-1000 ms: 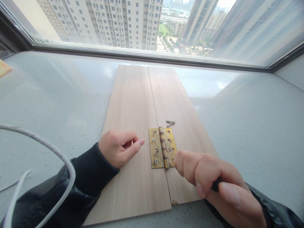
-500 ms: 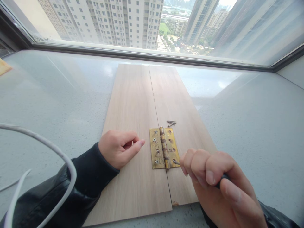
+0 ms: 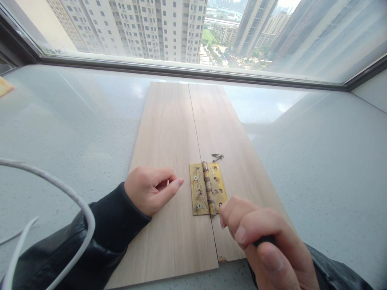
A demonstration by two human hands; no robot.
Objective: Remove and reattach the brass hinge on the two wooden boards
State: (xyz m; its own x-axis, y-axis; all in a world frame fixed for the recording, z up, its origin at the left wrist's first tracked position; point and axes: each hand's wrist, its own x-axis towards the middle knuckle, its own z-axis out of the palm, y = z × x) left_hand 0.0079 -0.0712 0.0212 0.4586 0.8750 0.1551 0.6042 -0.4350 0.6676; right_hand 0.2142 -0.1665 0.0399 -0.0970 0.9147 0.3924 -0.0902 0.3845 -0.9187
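Brass-coloured and rust-marked, a butt hinge point(image 3: 208, 188) lies open and flat across the seam between two pale wood-grain boards, nearer their front end than the window. Its left leaf sits on the left board point(image 3: 165, 129) and carries four cross-head screws point(image 3: 198, 206); its right leaf sits on the right board point(image 3: 216, 117), with a row of holes down it. The lowest of these is just beside the right hand point(image 3: 263, 237), whose curled fingers and thumb are wrapped around a black-handled screwdriver point(image 3: 265, 241). Shaft and tip are hidden behind the fingers, so I cannot tell whether the tool touches a screw.

To the left of the hinge, and apart from it, the left hand point(image 3: 152, 189) is over the left board, fingers folded into the palm and thumb pointing toward the hinge. Loose screws point(image 3: 217, 156) lie together on the right board, just beyond the hinge's far edge. The near corner of that board is chipped at the seam. Both boards lie on a speckled white stone sill point(image 3: 320, 161) below a dark window frame point(image 3: 193, 75), and a white cable point(image 3: 54, 180) loops over the left sleeve.
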